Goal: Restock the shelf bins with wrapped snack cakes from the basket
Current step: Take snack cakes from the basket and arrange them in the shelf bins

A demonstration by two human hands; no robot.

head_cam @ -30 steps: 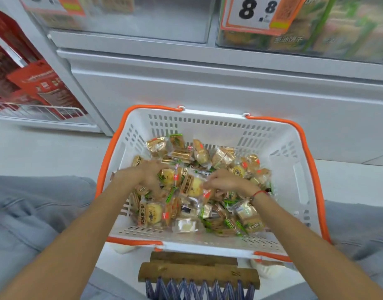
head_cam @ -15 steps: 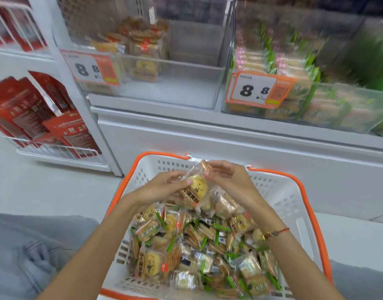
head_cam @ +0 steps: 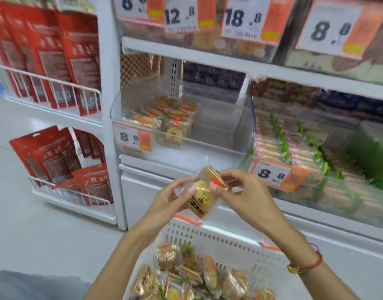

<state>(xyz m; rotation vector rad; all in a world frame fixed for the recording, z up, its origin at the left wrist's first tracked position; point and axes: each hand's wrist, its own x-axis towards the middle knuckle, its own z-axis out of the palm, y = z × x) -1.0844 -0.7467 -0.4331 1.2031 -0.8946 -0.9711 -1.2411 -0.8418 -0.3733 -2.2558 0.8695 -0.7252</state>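
A small stack of wrapped snack cakes (head_cam: 202,197) in clear wrappers with orange print is held up above the basket. My left hand (head_cam: 166,204) grips it from the left and my right hand (head_cam: 244,195) pinches it from the right. Below, the white basket (head_cam: 208,237) with orange trim holds several more wrapped cakes (head_cam: 192,276). Straight ahead a clear shelf bin (head_cam: 212,137) holds a few matching cakes (head_cam: 171,122) at its left side; the rest of the bin is bare.
To the right, a second clear bin (head_cam: 337,191) is packed with green and pink wrapped cakes. Price tags (head_cam: 132,137) hang on the bin fronts. Red packets (head_cam: 56,156) stand in white wire racks at the left. Upper shelves carry more bins.
Both hands rose out of the basket with the cakes between them. The view tilted up from the basket to the shelf bins.
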